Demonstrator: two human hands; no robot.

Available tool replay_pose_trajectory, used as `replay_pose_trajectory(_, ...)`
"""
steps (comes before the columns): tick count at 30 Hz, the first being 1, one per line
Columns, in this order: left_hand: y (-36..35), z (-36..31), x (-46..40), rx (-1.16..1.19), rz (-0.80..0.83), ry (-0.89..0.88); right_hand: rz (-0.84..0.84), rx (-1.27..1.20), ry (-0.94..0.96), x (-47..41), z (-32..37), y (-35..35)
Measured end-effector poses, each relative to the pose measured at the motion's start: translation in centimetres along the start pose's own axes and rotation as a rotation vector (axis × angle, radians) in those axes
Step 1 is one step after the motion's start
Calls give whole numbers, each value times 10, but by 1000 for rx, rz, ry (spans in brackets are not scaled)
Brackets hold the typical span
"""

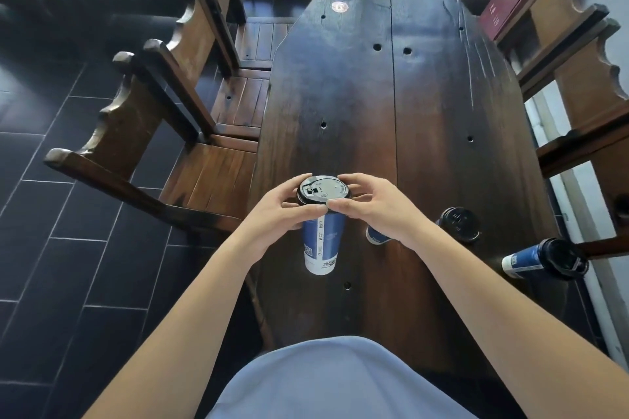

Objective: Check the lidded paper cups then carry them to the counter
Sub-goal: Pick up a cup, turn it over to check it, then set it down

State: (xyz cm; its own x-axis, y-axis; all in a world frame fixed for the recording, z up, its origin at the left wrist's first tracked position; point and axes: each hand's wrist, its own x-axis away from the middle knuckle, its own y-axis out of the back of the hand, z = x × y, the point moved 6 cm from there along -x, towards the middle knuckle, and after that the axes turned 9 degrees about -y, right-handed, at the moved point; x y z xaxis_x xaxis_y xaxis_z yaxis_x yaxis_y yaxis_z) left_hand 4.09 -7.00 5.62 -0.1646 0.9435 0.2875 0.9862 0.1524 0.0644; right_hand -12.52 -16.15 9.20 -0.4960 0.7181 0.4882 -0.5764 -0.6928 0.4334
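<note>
Tall blue-and-white paper cup w/ black plastic lid [321, 241] is near frame centre, held up over the near end of the long dark wood counter [391, 95]. Can't tell if its base touches the wood.

Left hand [286, 211] has fingers curled round the lid rim from 9 o'clock, thumb on the near edge. Right hand [371, 204] pinches the same rim from 3 o'clock. Both are on the lid, none on the body.

Handling, my guess: thin paper wall, so it dents if squeezed; the lid is stiffer but only a snap fit. Weight unknown, as contents aren't visible. For the carry, grip the upper body just under the lid, not the lid alone, since it could pop off.

Axis: long axis near vertical, lid up toward the cam, base down. Sip hole sits at approx 9 o'clock on the lid.

Two more lidded blue cups at 3–4 o'clock: second cup [456, 224] is partly hidden behind the right wrist, third cup [544, 258] is near the counter's right edge. Both look upright, but wide-angle skew makes that hard to confirm.
</note>
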Motion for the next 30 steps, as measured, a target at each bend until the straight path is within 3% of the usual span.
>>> replay_pose_trajectory(7, 4, 59, -28, -96, 1, 87, 112, 98, -68, -50, -39, -26)
replay_pose_trajectory(15, 15, 92, -63, -332, 2, 4, 129, 130, -64, -94, -66, -44)
replay_pose_trajectory(30, 17, 124, -60, -332, -8, -54, 116, 169, -26, -112, -104, -68)
